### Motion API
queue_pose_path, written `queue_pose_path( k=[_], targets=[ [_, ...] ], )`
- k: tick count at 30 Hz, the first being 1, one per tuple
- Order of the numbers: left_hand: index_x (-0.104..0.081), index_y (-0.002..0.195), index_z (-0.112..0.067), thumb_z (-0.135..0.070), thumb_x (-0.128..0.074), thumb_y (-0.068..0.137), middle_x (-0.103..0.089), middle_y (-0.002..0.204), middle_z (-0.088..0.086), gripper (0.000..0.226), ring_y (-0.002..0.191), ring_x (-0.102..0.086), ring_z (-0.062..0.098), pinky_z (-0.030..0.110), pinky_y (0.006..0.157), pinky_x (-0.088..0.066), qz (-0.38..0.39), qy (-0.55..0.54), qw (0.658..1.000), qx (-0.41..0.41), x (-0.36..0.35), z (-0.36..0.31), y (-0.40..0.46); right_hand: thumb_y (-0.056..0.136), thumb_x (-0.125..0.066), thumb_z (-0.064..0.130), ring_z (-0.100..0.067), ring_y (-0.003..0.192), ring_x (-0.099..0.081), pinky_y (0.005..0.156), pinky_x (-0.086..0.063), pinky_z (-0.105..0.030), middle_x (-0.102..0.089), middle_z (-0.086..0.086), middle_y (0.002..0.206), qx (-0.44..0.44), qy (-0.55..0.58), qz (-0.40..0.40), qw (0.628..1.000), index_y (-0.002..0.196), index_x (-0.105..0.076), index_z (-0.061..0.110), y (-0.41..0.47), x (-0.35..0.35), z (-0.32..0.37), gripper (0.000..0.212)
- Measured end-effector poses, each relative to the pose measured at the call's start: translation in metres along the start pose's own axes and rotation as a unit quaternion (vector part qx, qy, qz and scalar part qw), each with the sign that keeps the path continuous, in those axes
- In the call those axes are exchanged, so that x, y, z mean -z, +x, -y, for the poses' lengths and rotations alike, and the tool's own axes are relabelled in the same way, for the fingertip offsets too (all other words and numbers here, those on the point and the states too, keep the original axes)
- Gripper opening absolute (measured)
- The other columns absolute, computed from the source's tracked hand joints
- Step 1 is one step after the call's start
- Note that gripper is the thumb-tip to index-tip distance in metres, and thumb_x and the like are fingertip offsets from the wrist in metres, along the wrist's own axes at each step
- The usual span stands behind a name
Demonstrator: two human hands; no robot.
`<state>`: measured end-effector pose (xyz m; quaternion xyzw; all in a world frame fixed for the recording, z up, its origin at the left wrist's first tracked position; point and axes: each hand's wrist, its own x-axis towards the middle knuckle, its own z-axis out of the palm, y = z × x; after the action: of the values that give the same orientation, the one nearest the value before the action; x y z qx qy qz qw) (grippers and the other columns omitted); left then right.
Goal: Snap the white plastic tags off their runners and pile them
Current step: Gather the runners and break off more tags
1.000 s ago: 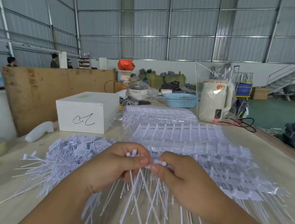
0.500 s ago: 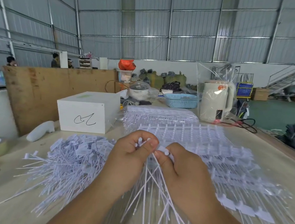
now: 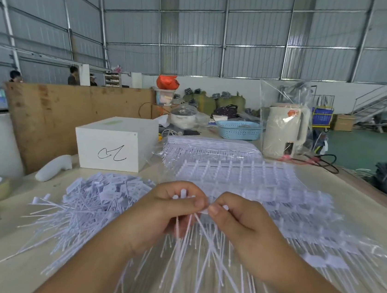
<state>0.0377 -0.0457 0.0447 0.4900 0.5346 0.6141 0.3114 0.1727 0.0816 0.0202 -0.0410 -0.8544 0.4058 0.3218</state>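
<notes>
One white box point(image 3: 113, 143) back left, black scrawl on its face, unreadable. Two hands mid-table: left hand point(image 3: 168, 212) gripping a bunch of white tags point(image 3: 184, 237), thin stems fanning toward camera; right hand point(image 3: 239, 220) pinching a tag head beside the left thumb. Loose pile point(image 3: 89, 203) left, uncountable; runner sheets point(image 3: 244, 178) stacked behind.
</notes>
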Motion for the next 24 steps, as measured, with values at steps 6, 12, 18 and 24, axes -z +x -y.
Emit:
queue_pose_path(
  k=[6,12,18,24],
  targets=[
    [-0.073,0.074,-0.020,-0.035,-0.085,0.065,-0.057,0.058,-0.001,0.021,0.043,-0.045,0.010,0.019,0.047,-0.038,0.132,-0.068,0.989,0.017,0.007,0.001,-0.004,0.092,-0.049,0.042,-0.008,0.052,-0.033,0.050,-0.027,-0.020,-0.036,0.012,0.052,0.023,0.037,0.020,0.999,0.072,-0.054,0.011,-0.001,0.005,0.008,0.038],
    [-0.075,0.085,-0.021,-0.034,-0.083,0.072,-0.063,0.067,-0.004,0.019,0.052,-0.053,0.006,0.018,0.051,-0.041,0.191,-0.070,0.979,0.019,0.014,0.000,-0.004,0.094,-0.045,0.045,-0.015,0.059,-0.037,0.057,-0.031,-0.032,-0.036,-0.004,0.060,0.040,0.031,0.026,0.998,0.075,-0.051,-0.002,-0.001,0.006,0.013,0.050],
    [-0.076,0.080,-0.017,-0.037,-0.087,0.066,-0.058,0.062,0.002,0.027,0.045,-0.048,0.009,0.018,0.048,-0.040,0.144,-0.086,0.986,0.006,0.008,0.002,0.000,0.093,-0.041,0.049,-0.005,0.051,-0.036,0.051,-0.030,-0.021,-0.038,0.012,0.052,0.019,0.008,-0.023,1.000,0.070,-0.052,0.019,0.000,0.006,0.012,0.039],
    [-0.075,0.077,-0.018,-0.041,-0.087,0.061,-0.055,0.058,0.000,0.030,0.043,-0.044,0.009,0.019,0.046,-0.036,0.056,-0.075,0.995,-0.044,-0.003,0.006,0.004,0.094,-0.035,0.058,-0.005,0.048,-0.036,0.049,-0.031,-0.022,-0.039,0.010,0.050,0.017,-0.017,-0.118,0.993,0.070,-0.049,0.017,0.003,-0.001,0.014,0.050]
  ],
)
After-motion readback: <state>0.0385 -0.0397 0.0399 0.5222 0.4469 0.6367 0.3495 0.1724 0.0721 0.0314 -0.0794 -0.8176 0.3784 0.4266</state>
